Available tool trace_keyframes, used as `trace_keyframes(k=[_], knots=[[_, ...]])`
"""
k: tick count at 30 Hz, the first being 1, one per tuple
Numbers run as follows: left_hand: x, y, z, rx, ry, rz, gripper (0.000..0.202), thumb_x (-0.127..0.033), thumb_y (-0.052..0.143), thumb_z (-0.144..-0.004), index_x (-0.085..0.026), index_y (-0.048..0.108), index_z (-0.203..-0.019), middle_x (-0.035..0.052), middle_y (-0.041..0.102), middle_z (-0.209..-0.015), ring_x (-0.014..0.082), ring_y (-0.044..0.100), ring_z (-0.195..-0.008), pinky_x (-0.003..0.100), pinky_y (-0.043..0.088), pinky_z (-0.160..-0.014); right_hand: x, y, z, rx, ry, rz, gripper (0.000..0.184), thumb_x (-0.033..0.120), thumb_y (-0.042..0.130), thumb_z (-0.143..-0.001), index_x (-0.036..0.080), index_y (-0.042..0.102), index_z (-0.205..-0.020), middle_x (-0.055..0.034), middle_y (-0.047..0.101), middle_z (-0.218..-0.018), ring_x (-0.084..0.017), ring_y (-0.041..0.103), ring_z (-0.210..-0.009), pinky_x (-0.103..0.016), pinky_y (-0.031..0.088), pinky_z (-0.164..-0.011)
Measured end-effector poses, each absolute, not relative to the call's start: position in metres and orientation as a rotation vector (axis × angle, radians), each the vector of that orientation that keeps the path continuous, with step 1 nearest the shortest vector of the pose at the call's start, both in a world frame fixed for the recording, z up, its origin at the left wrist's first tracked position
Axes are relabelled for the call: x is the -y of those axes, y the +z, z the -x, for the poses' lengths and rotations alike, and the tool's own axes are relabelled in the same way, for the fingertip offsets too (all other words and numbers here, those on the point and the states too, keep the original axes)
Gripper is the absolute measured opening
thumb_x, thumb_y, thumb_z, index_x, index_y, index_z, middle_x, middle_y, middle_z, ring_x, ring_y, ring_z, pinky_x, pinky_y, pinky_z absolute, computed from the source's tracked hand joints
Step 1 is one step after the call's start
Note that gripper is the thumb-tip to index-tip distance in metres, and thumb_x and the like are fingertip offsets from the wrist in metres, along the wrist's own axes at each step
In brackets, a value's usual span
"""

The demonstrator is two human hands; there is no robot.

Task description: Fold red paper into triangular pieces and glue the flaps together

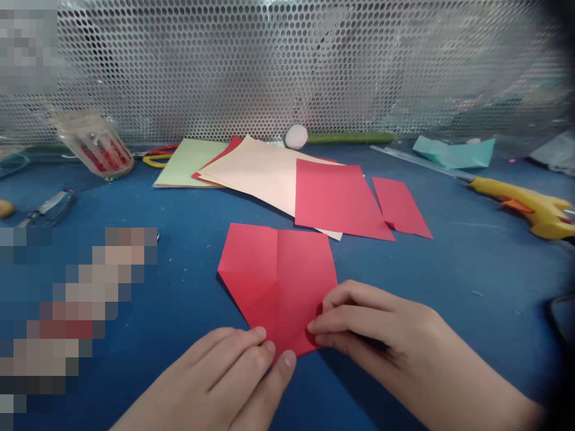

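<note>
Poster: Lettering on the clear jar point(96, 143) lying at the far left, can anyone read it? I see red print, but it's all blur to me.

Reply: Same here, unreadable. The folded red paper point(278, 281) is way clearer tho. It lies flat on the blue tabletop point(449, 281) right in front of the person. Straight top edge, crease down the middle, both lower sides angling in to a point toward the person.

Poster: And the hands?

Reply: Left hand point(233, 377) is spread flat, fingertips pressing the lower left edge by the point, gripping nothing. Right hand point(372, 329) is curled, fingertips closed on the lower right edge, looks like a pinch. Behind the paper there's an overlapping green sheet point(188, 161), cream sheet point(260, 170) and red sheet point(335, 200), with a red strip point(401, 208) just beside. Yellow glue gun point(525, 206) is off to the right. A teal paper scrap point(453, 154) and a white ball point(296, 136) sit by the perforated metal screen point(287, 60), and scissors point(157, 155) are next to the jar.
</note>
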State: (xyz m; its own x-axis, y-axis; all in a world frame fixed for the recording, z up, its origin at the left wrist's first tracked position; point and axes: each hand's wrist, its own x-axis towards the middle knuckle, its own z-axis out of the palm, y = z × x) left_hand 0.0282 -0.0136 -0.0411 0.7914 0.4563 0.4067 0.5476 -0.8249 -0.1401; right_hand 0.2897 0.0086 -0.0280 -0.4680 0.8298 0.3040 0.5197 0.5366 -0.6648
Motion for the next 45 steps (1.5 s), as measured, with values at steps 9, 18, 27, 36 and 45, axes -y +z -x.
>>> trace_keyframes(k=[9, 18, 27, 36, 45], knots=[[0.011, -0.039, -0.032, 0.739, -0.593, 2.686, 0.041, -0.009, 0.028, -0.113, -0.023, 0.067, -0.116, -0.0057, 0.078, -0.098, 0.0149, 0.070, -0.100, 0.027, 0.049, -0.092, -0.010, -0.025, -0.290, 2.077, 0.759, 1.156, 0.024, 0.010, 0.067, -0.092, 0.029, 0.078, -0.084, 0.0068, 0.075, -0.088, -0.004, 0.074, -0.073, -0.005, 0.055, -0.071], [0.011, -0.039, -0.031, 0.770, -0.624, 2.721, 0.041, -0.010, 0.029, -0.112, -0.021, 0.068, -0.119, -0.0058, 0.078, -0.098, 0.0136, 0.069, -0.101, 0.027, 0.046, -0.095, -0.010, -0.020, -0.289, 2.075, 0.802, 1.204, 0.024, 0.012, 0.065, -0.092, 0.029, 0.081, -0.084, 0.0044, 0.075, -0.085, -0.006, 0.073, -0.071, -0.008, 0.056, -0.070], [0.011, -0.036, -0.030, 0.747, -0.568, 2.715, 0.040, -0.008, 0.030, -0.111, -0.021, 0.066, -0.121, -0.0058, 0.078, -0.099, 0.0152, 0.068, -0.101, 0.029, 0.048, -0.089, -0.004, -0.024, -0.287, 2.199, 0.616, 1.167, 0.034, 0.012, 0.051, -0.100, 0.025, 0.081, -0.091, -0.0003, 0.070, -0.086, -0.007, 0.071, -0.070, -0.009, 0.056, -0.065], [0.011, -0.036, -0.028, 0.701, -0.534, 2.729, 0.041, -0.008, 0.031, -0.111, -0.020, 0.068, -0.124, -0.0043, 0.077, -0.104, 0.0173, 0.068, -0.104, 0.030, 0.051, -0.089, 0.006, -0.031, -0.288, 2.190, 0.549, 1.177, 0.042, 0.007, 0.042, -0.099, 0.028, 0.079, -0.099, -0.0029, 0.070, -0.093, -0.011, 0.072, -0.073, -0.016, 0.060, -0.067], [0.014, -0.037, -0.030, 0.733, -0.554, 2.757, 0.041, -0.008, 0.029, -0.112, -0.021, 0.067, -0.124, -0.0060, 0.076, -0.105, 0.0171, 0.065, -0.108, 0.032, 0.044, -0.096, 0.021, -0.065, -0.293, 2.210, 0.295, 1.264, 0.032, 0.021, 0.049, -0.103, 0.031, 0.075, -0.118, -0.0053, 0.080, -0.105, -0.022, 0.079, -0.087, -0.027, 0.068, -0.070]])
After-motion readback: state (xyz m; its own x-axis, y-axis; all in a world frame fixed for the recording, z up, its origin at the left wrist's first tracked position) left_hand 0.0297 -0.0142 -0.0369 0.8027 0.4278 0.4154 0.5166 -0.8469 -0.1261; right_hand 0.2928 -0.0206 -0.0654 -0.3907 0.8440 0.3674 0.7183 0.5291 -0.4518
